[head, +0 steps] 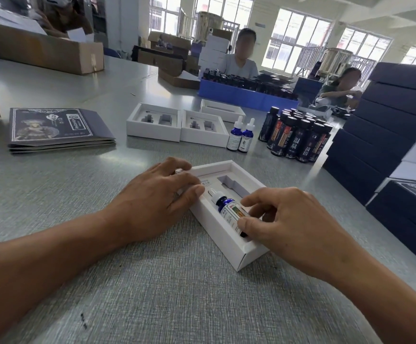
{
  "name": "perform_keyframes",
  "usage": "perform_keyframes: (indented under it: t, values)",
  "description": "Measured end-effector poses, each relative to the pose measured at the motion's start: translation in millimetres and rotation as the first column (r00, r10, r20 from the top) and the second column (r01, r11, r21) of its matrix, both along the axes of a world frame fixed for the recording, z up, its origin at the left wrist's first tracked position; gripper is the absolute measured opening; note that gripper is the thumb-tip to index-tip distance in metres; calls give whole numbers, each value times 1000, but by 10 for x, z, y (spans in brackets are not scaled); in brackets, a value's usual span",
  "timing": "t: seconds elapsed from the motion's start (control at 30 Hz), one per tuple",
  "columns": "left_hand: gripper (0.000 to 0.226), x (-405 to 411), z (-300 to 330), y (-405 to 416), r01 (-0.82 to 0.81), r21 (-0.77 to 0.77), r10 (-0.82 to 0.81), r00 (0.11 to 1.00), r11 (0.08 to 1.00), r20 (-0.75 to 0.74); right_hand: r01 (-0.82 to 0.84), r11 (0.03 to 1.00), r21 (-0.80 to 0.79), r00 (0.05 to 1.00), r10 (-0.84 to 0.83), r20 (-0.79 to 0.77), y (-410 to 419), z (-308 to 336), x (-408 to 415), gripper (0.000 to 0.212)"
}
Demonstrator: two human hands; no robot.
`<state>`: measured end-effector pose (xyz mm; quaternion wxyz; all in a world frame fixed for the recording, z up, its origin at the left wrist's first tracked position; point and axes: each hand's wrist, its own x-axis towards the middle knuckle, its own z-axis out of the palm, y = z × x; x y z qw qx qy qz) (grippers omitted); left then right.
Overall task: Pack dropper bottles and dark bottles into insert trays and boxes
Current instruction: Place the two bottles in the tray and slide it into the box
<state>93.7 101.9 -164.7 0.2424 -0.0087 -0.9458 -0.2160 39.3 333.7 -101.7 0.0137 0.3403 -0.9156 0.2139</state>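
Note:
A white insert tray (pixel 229 247) lies on the table right in front of me. A blue dropper bottle (pixel 224 203) lies in its left slot, and the right slot (pixel 233 184) holds nothing. My right hand (pixel 291 219) pinches the bottle's labelled body between thumb and forefinger. My left hand (pixel 152 202) rests with its fingers on the tray's left edge. Two more dropper bottles (pixel 241 135) stand upright farther back, next to a cluster of dark bottles (pixel 298 137).
Three more white insert trays (pixel 177 131) sit behind. A stack of printed booklets (pixel 58 130) lies at left. Navy boxes (pixel 388 145) are piled at right. A blue crate (pixel 246 95) of dark bottles, cardboard boxes (pixel 45 50) and two seated people are across the table.

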Motion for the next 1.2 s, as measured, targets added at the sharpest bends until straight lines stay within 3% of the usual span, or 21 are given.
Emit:
perform_keyframes:
  t: [0.23, 0.47, 0.67, 0.83, 1.2]
  values:
    - [47, 5, 6, 4, 9, -1, -9, 1000, 1000, 4, -34, 998, 50, 998, 37, -59, -16, -6, 9, 26]
    - [48, -1, -3, -6, 6, 0, -6, 1000, 1000, 9, -40, 999, -14, 993, 41, 108, 25, 20, -93, 33]
    - [51, -4, -11, -20, 17, -4, -17, 1000, 1000, 2, 20, 999, -33, 999, -19, 38, -7, -7, -55, 44]
    - [52, -4, -11, -14, 26, 11, -26, 1000, 1000, -4, 37, 990, 136, 997, -27, -77, -38, 5, 17, 42]
    - [51, -7, -13, -19, 19, 3, -19, 1000, 1000, 7, 85, 995, 60, 993, -80, -85, -92, 7, 86, 32]
